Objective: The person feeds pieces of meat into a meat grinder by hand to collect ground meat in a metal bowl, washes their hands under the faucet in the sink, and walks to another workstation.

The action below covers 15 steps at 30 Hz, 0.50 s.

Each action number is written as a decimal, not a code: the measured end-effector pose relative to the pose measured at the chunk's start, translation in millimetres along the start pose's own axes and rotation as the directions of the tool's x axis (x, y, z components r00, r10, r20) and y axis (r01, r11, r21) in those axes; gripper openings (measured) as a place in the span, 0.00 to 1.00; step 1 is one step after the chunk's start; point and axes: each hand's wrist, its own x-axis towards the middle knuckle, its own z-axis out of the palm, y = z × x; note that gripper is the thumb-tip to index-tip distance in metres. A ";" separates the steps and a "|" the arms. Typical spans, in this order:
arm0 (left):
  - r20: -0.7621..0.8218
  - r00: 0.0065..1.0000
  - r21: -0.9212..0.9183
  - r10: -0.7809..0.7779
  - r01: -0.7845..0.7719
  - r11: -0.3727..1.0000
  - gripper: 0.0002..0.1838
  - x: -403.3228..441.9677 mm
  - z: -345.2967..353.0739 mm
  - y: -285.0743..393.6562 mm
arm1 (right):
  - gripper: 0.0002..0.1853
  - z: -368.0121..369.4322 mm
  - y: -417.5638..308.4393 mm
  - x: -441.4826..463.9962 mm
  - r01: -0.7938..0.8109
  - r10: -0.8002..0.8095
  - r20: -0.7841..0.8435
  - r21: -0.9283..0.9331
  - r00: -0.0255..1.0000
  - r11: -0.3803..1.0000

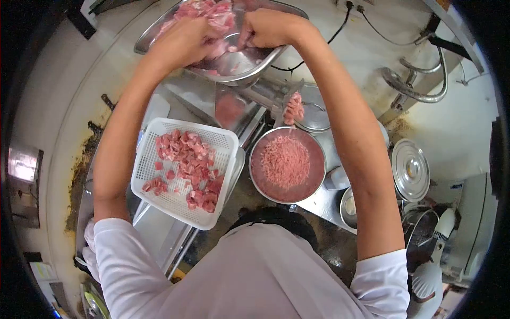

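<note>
Basket (226, 143): white and perforated, with cubed raw meat (183, 149) scattered across its floor, near the left forearm.
Left hand (186, 37): fingers curled over raw pieces (212, 13) in the tray; whether the grip is closed on any, I cannot tell. Small, loose portions would probably feed more evenly than a clump.
Tray (241, 66): deep metal, raw pieces heaped at its far left, its near side mostly bare.
Right hand (271, 27): curled inside the tray's right side, fingertips low; I cannot tell whether its grip holds anything. Fingertips are best kept out of any feed opening; one may lie between the hands, but it is unclear.
Bowl (287, 196): round metal, below the tray, with a mound of ground meat (287, 162) inside.
Pink strands (294, 109): hanging at the machine's outlet, near the bowl's far rim; centring the bowl beneath them should limit spills.
Lid (411, 170): round metal, well apart at far right.
</note>
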 end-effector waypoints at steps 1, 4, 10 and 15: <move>-0.042 0.998 0.010 0.054 -0.054 0.999 0.13 10.5 6.1 1.1 | 0.11 4.2 4.6 0.0 0.018 -0.018 -0.005 0.022 1.000 1.000; -0.086 0.991 0.029 0.101 -0.098 0.995 0.15 21.1 11.9 -3.5 | 0.14 -0.2 4.0 -1.7 -0.046 0.045 -0.014 -0.058 0.999 0.997; -0.040 0.981 0.039 0.188 -0.186 0.982 0.13 42.1 35.5 -2.6 | 0.17 -20.2 -37.1 -24.2 -0.379 0.407 -0.278 0.149 0.870 0.913; 0.124 0.969 0.008 0.213 -0.215 0.976 0.13 54.8 50.6 -18.9 | 0.18 -6.9 -17.5 -20.4 -0.346 0.340 -0.392 0.058 0.855 0.936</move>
